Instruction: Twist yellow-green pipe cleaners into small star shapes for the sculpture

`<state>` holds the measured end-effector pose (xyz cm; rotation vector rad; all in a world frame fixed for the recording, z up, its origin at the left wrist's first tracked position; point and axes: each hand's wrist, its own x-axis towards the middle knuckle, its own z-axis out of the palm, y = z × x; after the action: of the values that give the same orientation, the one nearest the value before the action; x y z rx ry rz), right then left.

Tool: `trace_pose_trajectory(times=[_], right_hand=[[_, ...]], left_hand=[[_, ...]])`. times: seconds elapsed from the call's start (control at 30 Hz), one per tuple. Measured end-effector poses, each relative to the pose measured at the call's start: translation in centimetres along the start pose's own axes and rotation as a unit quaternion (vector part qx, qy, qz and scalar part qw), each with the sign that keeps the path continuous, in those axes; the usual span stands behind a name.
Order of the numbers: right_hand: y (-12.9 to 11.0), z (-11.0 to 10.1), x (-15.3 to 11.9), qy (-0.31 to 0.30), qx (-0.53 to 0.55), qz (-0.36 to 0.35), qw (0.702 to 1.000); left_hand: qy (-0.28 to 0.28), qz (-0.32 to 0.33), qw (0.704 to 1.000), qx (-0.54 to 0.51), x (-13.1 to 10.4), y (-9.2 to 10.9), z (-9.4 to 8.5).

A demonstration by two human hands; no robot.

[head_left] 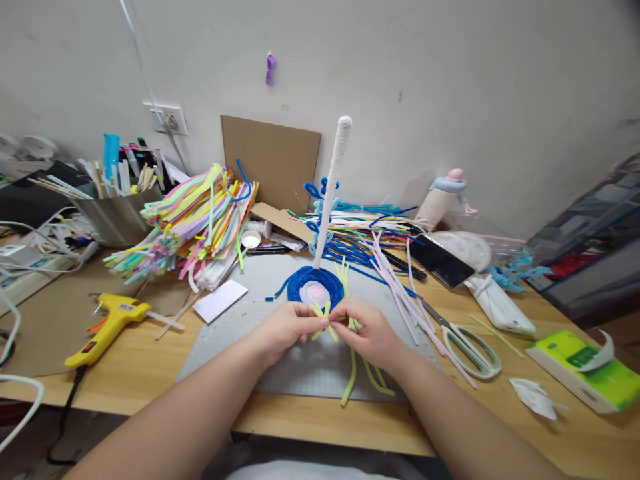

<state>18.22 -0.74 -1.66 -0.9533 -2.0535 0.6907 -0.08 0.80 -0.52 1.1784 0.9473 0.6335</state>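
Note:
My left hand (pixel 290 328) is closed, thumb and fingers pinching a small crossed bunch of yellow pipe cleaners (pixel 327 311). Against it, my right hand (pixel 367 331) pinches at the same bunch from the other side. More yellow strands hang below the right hand onto the grey cutting mat (pixel 300 373). Just behind the hands lies a round coiled base (pixel 295 285), blue outside with a white and pink centre. A white wrapped stem (pixel 331 193) rises upright from its back edge, with blue looped pieces (pixel 315 191) beside it.
A yellow glue gun (pixel 107 327) and a white card (pixel 221 301) lie left. Bundled colourful pipe cleaners (pixel 195 227) are heaped behind them. Scissors (pixel 473 350), loose lilac strands (pixel 400 293), a phone (pixel 440 260) and a green-and-white box (pixel 585 370) are on the right. Cardboard (pixel 273 160) leans on the wall.

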Motion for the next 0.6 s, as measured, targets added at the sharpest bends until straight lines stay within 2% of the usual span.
trace_pose_trajectory(times=[0.23, 0.37, 0.47, 0.6], right_hand=[[0.1, 0.1, -0.2, 0.077, 0.08, 0.049, 0.993], [0.2, 0.7, -0.2, 0.024, 0.123, 0.099, 0.987], [0.0, 1.1, -0.4, 0.006, 0.137, 0.091, 0.986], [-0.4, 0.8, -0.4, 0.034, 0.105, 0.048, 0.993]], left_hand=[[0.083, 0.066, 0.994, -0.011, 0.2, 0.1, 0.0], [0.096, 0.134, 0.986, -0.034, 0.1, 0.3, 0.2], [0.104, 0.234, 0.966, 0.042, -0.1, 0.4, 0.3], [0.125, 0.327, 0.92, 0.174, -0.6, 0.6, 0.4]])
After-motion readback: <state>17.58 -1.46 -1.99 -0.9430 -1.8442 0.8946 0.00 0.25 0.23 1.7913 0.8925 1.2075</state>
